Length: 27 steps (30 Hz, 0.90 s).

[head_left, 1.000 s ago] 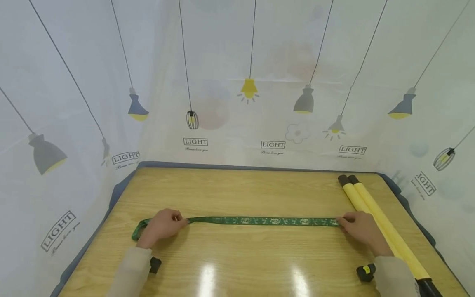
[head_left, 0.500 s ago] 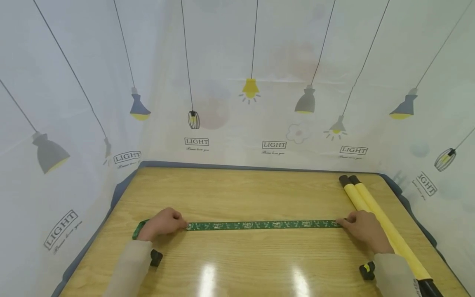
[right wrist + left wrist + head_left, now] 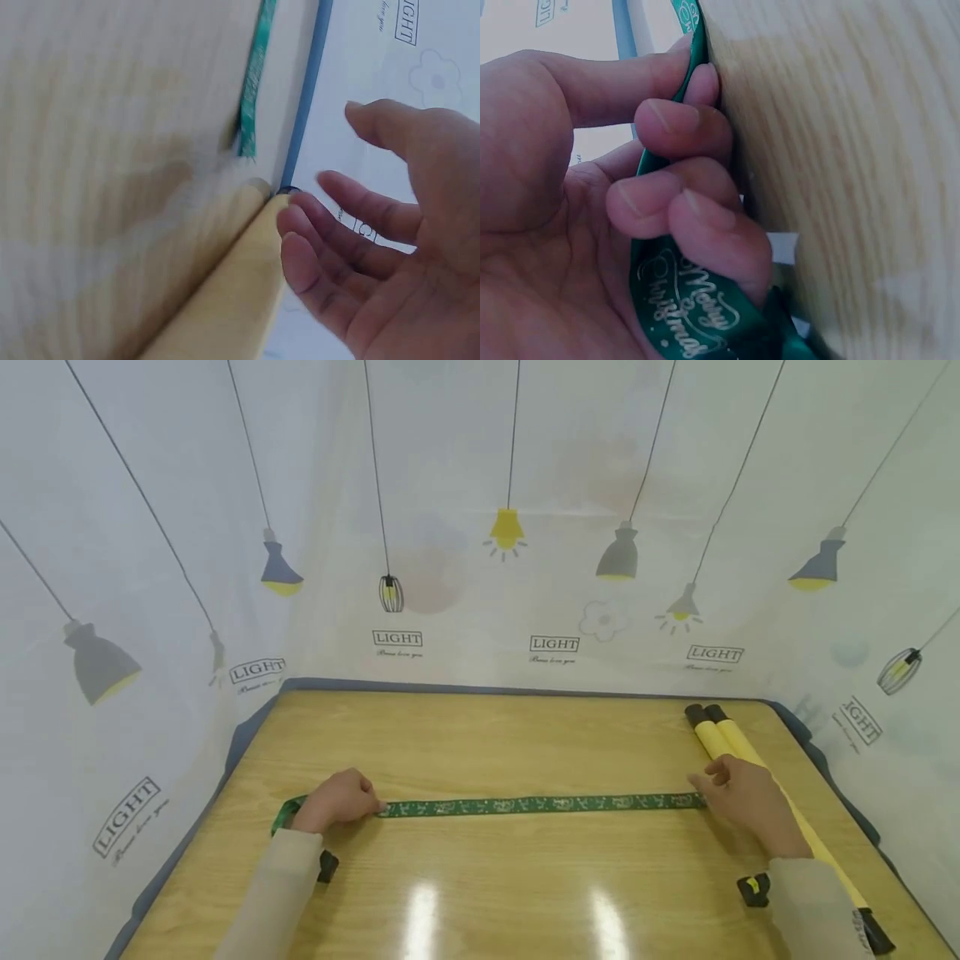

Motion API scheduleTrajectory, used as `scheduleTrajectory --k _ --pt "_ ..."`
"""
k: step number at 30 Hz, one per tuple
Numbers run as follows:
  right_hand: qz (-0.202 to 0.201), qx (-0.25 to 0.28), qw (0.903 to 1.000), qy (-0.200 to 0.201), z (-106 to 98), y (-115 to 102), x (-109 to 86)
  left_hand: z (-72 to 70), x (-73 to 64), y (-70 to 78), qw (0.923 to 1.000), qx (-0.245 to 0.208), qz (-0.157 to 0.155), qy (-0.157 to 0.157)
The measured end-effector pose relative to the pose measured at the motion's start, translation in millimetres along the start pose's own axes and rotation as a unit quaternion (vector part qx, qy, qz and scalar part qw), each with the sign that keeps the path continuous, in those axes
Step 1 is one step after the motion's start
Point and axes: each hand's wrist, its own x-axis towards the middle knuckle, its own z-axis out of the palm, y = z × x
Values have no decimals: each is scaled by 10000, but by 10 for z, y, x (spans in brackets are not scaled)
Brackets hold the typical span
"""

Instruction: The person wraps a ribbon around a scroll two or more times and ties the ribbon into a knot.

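A green satin ribbon (image 3: pixel 540 805) printed with "Merry Christmas" in pale lettering stretches straight across the wooden table. My left hand (image 3: pixel 341 799) pinches it between thumb and index finger near its left part. In the left wrist view the ribbon (image 3: pixel 697 315) runs down through the curled fingers, and a loose loop lies behind that hand. My right hand (image 3: pixel 750 802) hovers at the ribbon's right end. The right wrist view shows this hand (image 3: pixel 375 240) with fingers relaxed and apart, and the ribbon's cut end (image 3: pixel 248 142) hanging free of them.
Two yellow rolls (image 3: pixel 731 739) with black ends lie side by side at the table's right, partly hidden by my right hand and sleeve. A white curtain printed with lamps (image 3: pixel 480 527) encloses the table (image 3: pixel 480 727) at the back and sides.
The ribbon has turned from slightly twisted to flat, printed side showing. My right thumb and fingers have let go of its right end and lifted a little. My left hand keeps its pinch.
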Motion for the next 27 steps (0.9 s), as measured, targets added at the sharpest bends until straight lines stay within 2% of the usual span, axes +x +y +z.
scheduleTrajectory --k 4,8,13,16,18,23,27 --pt "-153 -86 9996 208 -70 49 61 -2 -2 6 9999 76 70 -2" --pt "-124 -363 9992 99 -124 177 146 -1 -13 19 9998 190 61 -2" --pt "251 -628 9963 -538 -194 313 136 -3 -14 31 9997 223 54 27" --pt "554 -645 9906 -1070 -227 315 97 -16 -20 38 9997 217 71 28" --pt "802 -666 9862 -1283 -233 323 92 -21 -20 41 9997 219 83 31" --pt "1333 -617 9791 -1405 -250 360 90 -14 -4 34 9997 216 62 45" --pt "1338 -607 9798 -1360 -277 358 79 5 4 20 9997 235 33 63"
